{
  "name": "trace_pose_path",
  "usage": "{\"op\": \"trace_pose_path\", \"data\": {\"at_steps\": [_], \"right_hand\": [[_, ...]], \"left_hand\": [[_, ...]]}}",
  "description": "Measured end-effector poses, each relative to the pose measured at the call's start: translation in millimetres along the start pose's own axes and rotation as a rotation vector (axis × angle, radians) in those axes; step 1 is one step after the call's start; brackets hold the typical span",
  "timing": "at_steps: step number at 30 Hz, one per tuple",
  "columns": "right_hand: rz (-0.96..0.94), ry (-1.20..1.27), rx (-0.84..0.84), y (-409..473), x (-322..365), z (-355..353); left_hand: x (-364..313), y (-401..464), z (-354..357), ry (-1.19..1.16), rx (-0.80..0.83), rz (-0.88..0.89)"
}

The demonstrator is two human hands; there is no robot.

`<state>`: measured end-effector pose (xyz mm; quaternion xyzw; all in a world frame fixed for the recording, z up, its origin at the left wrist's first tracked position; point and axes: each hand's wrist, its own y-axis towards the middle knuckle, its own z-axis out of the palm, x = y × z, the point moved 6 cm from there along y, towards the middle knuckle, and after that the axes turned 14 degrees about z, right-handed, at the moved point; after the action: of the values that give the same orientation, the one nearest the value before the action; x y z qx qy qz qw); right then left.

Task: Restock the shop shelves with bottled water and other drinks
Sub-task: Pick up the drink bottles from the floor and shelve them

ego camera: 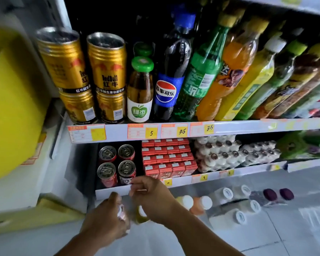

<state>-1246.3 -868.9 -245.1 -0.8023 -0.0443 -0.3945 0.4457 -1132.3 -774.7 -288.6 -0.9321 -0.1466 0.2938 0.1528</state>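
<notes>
Both hands worked low, just below the red cans on the second shelf. The left hand had its fingers curled round a small, blurred bottle; the right hand pinched something thin, too blurred to name. Judging by this, the bottle wanted setting upright on the bottom shelf, beside the white-capped bottles right of the cans, label forward. Above the cans, the top shelf held gold cans stacked two high and a cola bottle.
</notes>
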Motion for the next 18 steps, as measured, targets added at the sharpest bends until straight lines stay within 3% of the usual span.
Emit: {"op": "trace_pose_path", "data": {"at_steps": [10, 18], "right_hand": [[-0.291, 0.061, -0.001, -100.5, 129.3, -36.6], [-0.464, 0.285, 0.098, -204.9, 226.8, -85.4]], "left_hand": [[-100.7, -66.7, -203.8, -0.176, -0.079, 0.176], [-199.6, -132.4, -354.7, -0.559, -0.490, 0.439]]}}
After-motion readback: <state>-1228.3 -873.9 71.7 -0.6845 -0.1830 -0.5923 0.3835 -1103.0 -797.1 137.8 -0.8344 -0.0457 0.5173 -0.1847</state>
